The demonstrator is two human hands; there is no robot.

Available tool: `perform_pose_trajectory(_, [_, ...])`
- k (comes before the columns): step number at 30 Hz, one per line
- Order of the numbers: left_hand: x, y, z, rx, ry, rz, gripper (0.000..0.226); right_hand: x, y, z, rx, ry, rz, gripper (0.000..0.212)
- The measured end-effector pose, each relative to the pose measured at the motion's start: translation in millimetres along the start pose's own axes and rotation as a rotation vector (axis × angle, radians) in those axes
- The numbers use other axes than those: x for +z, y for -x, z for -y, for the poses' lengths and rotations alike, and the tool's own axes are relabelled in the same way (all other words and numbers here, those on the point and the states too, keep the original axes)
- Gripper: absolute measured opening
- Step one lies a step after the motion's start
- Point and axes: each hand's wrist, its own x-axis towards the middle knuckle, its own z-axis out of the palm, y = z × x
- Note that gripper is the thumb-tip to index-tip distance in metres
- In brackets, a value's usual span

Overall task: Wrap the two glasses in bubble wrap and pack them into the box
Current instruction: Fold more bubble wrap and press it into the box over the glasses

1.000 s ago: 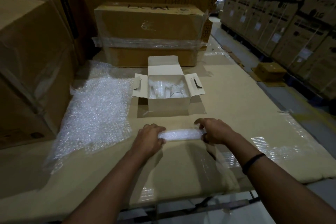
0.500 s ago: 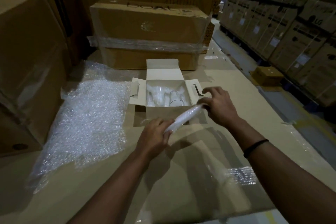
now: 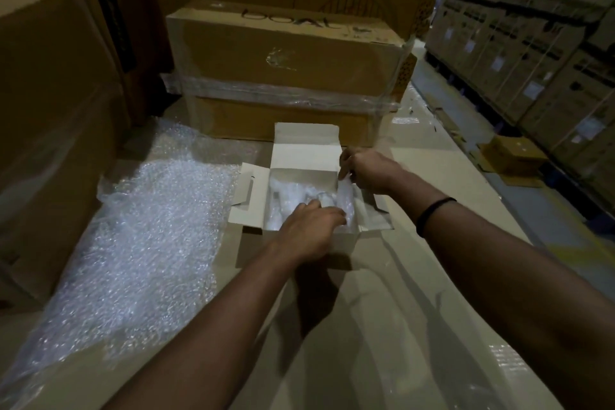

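Vs. 0.5 s ago: wrapped glass point(image 3: 344, 198) no longer held in air in front of box; now down inside white box point(image 3: 307, 156), along its right side, far end raised. Both hands moved fwd over box opening. Camera closer, tilted down.

L hand point(image 3: 307, 231): palm down over near edge, fingers curled on near end of wrapped glass, holding it. R hand point(image 3: 364, 170): at far right corner, pinching top end of same bundle between thumb and fingers. Black band point(image 3: 432, 215) on R wrist.

Counts: hands 2; white box 1, flaps open (back, L, R seen); wrapped bundles in box: 1 in grip, other clear wrap at L side, blurred, count not certain. Loose bubble wrap sheet point(image 3: 133, 243) 1, flat on cardboard surface point(image 3: 382, 326), L of box, apart from it. Large brown carton point(image 3: 283, 53) 1 directly behind box.
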Motion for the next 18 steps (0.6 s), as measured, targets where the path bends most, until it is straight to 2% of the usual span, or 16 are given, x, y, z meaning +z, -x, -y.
perform_pose_trajectory(6, [3,-22,-5,0.014,-0.052,0.218,0.032,11,-16,-5,-0.080,0.054,0.203,0.039])
perform_pose_trajectory(9, [8,-24,-8,0.067,-0.133,0.217,0.053,18,-24,-2,-0.058,0.046,0.252,0.038])
perform_pose_trajectory(12, [12,-22,-10,0.067,-0.189,0.209,0.059,18,-31,2,0.002,0.052,0.321,0.037])
perform_pose_trajectory(14, [17,-18,-11,0.079,-0.191,0.142,0.059,18,-34,2,0.025,0.089,0.364,0.033])
perform_pose_trajectory(16, [23,-10,-9,0.081,-0.120,-0.029,0.062,19,-34,3,0.031,0.121,0.383,0.031])
perform_pose_trajectory(18, [28,-3,-7,0.099,-0.032,-0.237,0.053,22,-33,4,0.031,0.153,0.368,0.032])
